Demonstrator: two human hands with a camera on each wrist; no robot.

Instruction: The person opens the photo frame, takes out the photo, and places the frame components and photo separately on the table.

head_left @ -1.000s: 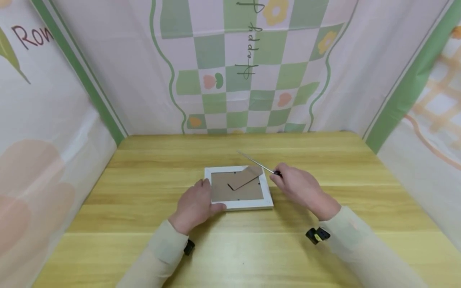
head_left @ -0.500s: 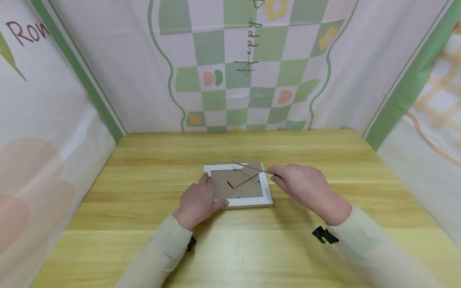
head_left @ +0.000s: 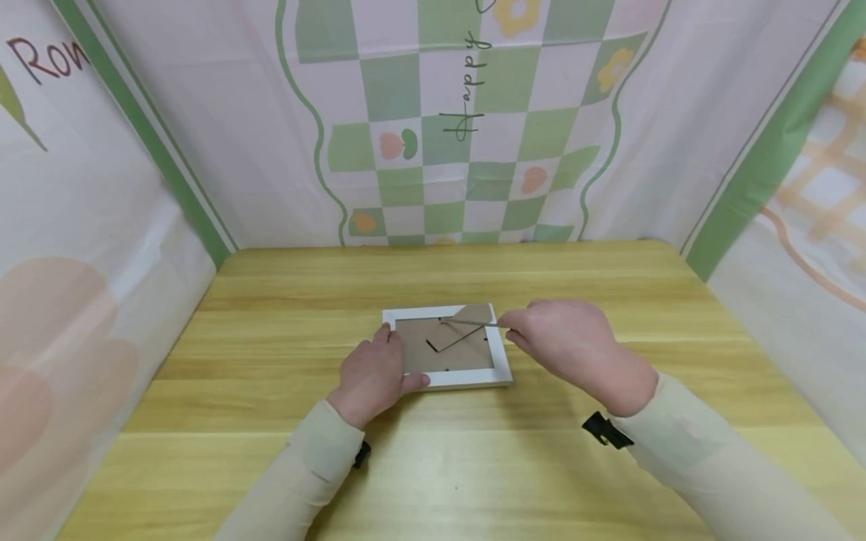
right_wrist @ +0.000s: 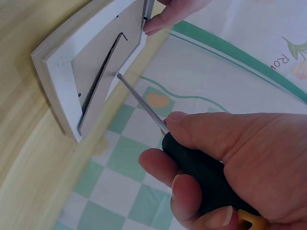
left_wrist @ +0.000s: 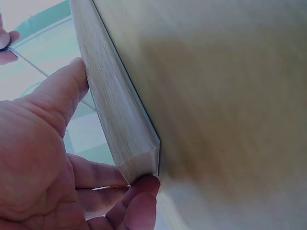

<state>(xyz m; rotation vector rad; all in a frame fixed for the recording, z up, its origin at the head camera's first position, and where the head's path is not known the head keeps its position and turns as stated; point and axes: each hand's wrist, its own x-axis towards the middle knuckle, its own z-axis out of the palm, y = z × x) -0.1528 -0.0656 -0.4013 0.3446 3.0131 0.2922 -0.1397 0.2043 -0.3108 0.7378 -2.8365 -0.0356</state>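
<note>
A white picture frame (head_left: 473, 380) lies face down on the table, its brown backing board (head_left: 419, 353) showing, with small dark tabs round the inner edge. The board's stand flap (head_left: 476, 314) slants across and juts over the far right corner. My left hand (head_left: 370, 377) holds the frame's left end, thumb on the near side and fingertips at a corner in the left wrist view. My right hand (head_left: 575, 342) grips a screwdriver by its dark handle (right_wrist: 194, 167). Its thin metal shaft (right_wrist: 144, 103) reaches over the flap, tip near the far-side tab; contact cannot be told.
The wood-grain table (head_left: 446, 466) spreads around the frame on all sides. A printed curtain (head_left: 446, 135) hangs behind its far edge, and more cloth hangs at the left and right. Black straps (head_left: 607, 430) sit at both wrists.
The screwdriver's tip has come down and nearer, from beyond the frame's far edge to the tab area on the backing. My left hand has shifted slightly right along the frame.
</note>
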